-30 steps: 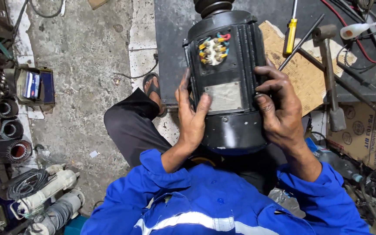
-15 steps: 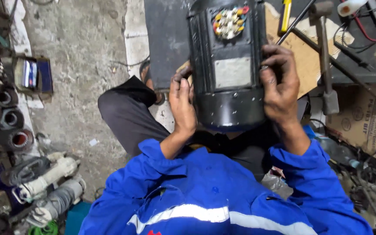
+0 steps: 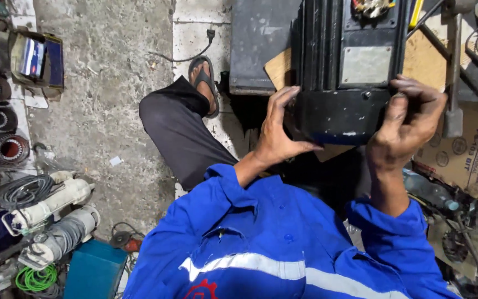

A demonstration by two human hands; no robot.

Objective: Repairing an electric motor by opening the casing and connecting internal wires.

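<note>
In the head view, a large black ribbed electric motor with a grey nameplate [image 3: 344,72] stands on the dark work surface in front of the person, its rounded end cover toward the body. At its top edge an opened terminal box [image 3: 370,6] shows coloured wire ends, so the connections are exposed and no cover sits over them.

The left hand [image 3: 278,138] lies flat against the left side of the end cover, fingers spread and stretched upward, thumb tucked under the lower edge; it presses and steadies more than it grips. The right hand [image 3: 408,124] is curled round the right lower corner of the cover, fingers bent over the edge and closed on it. No tool is in either hand.

As a judgement, the work is at a handling stage: the motor is being held and positioned by its end, the end cover is still seated on the body, and any opening or wiring is yet undone.

A yellow-handled screwdriver [image 3: 414,12] and a long metal hammer [image 3: 453,83] lie untouched just right of the motor, on a brown cardboard sheet [image 3: 424,58]. Wound stator coils [image 3: 1,119] sit well apart at the left on the concrete floor [image 3: 100,83].
</note>
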